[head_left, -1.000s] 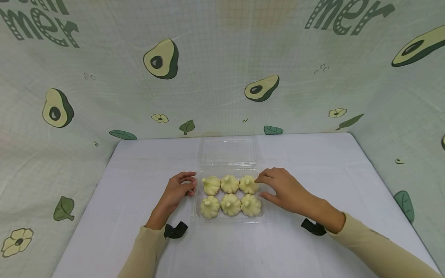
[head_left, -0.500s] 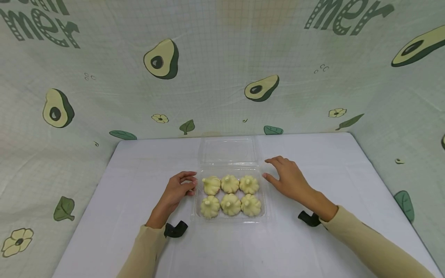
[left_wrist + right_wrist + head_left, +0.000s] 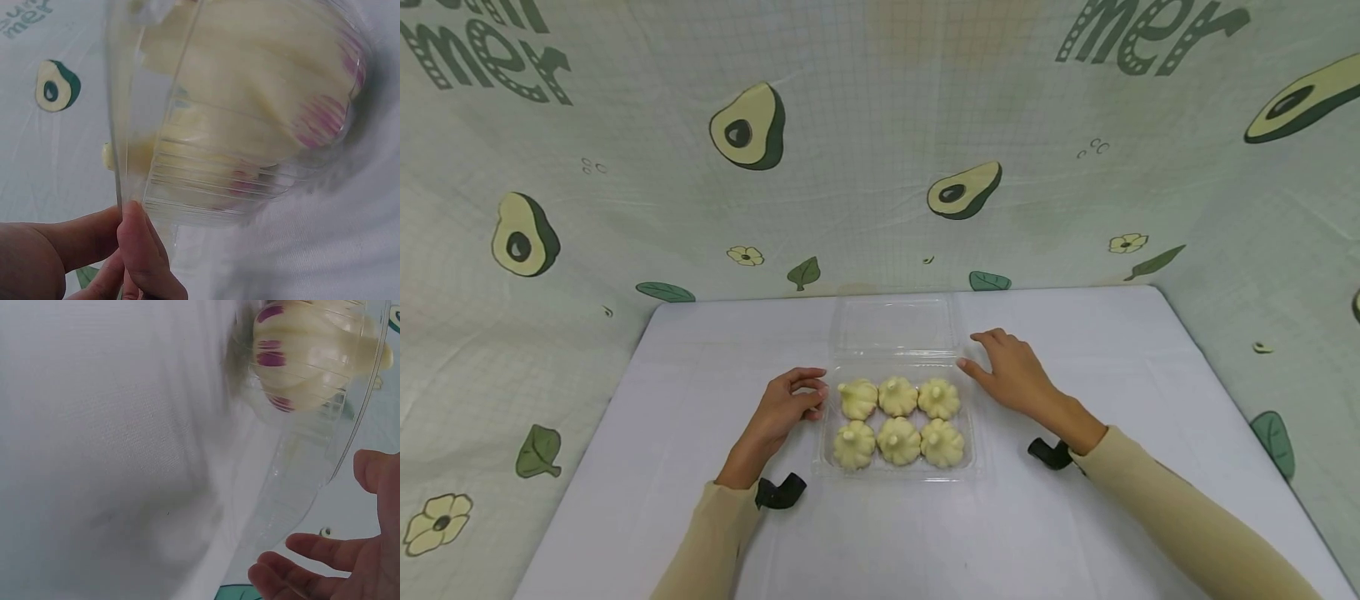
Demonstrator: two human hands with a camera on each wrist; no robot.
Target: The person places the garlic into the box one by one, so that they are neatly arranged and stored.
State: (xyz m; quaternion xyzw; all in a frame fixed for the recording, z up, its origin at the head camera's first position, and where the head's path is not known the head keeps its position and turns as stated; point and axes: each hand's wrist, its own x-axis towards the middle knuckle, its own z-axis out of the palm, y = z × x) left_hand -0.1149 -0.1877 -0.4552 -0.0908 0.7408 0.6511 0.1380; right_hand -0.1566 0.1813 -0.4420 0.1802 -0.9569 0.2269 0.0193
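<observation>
A clear plastic clamshell box (image 3: 895, 475) sits on the white table, its lid (image 3: 893, 325) folded back away from me. Two rows of three garlic bulbs (image 3: 898, 396) fill the base. With thumb and fingertips, my left hand (image 3: 786, 408) pinches the box's left rim, as the left wrist view shows up close. My right hand (image 3: 1011, 371) hovers beside the right end of the hinge, holding nothing. Its thumb lies near the rim and its fingers are spread in the right wrist view. Purple-streaked garlic (image 3: 300, 356) shows through the box's side wall there.
A pale cloth wall with printed avocados (image 3: 748, 129) rises behind the table and along both sides. Black mounts stick out from the left wrist (image 3: 780, 492) and the right wrist (image 3: 1049, 453).
My right hand has left the back-right garlic bulb, moved out to the right and then back toward the lid's hinge. My left hand stays at the left rim.
</observation>
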